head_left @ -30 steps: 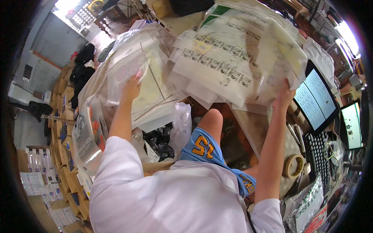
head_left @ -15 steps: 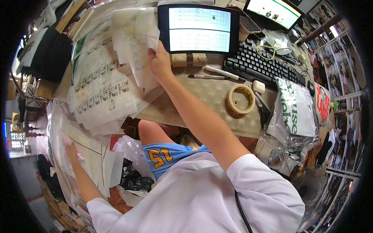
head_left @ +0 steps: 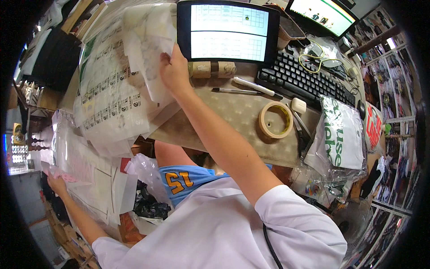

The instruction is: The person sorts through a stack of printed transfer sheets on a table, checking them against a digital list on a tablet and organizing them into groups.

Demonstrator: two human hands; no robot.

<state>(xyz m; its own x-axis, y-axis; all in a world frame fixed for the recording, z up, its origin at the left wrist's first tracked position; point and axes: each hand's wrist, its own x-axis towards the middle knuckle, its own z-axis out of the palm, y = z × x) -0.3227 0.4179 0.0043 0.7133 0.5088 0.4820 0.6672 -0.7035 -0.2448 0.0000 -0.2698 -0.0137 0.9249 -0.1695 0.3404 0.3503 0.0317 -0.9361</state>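
My right hand (head_left: 175,71) is closed at the right edge of a translucent sheet (head_left: 150,54), its thumb raised beside the tablet. Under that sheet spreads a stack of thin printed film sheets (head_left: 107,101), overhanging the table's front edge. Far to the left, my left hand (head_left: 57,184) grips the edge of a thin pinkish clear sheet (head_left: 69,175); its fingertips are partly hidden. Next to it lie larger pale sheets (head_left: 101,179) in clear plastic.
A tablet (head_left: 228,31) stands behind a keyboard (head_left: 307,78). Pens (head_left: 253,85), a tape roll (head_left: 275,119), a white earbud case (head_left: 298,106) and a bagged white garment (head_left: 342,134) lie on the table (head_left: 215,116). Black plastic bags (head_left: 150,204) are below, left of my leg.
My left hand has moved outward to the left, drawing the pinkish sheet with it. My right hand stays at the translucent sheet's edge, while the whole view has shifted slightly.
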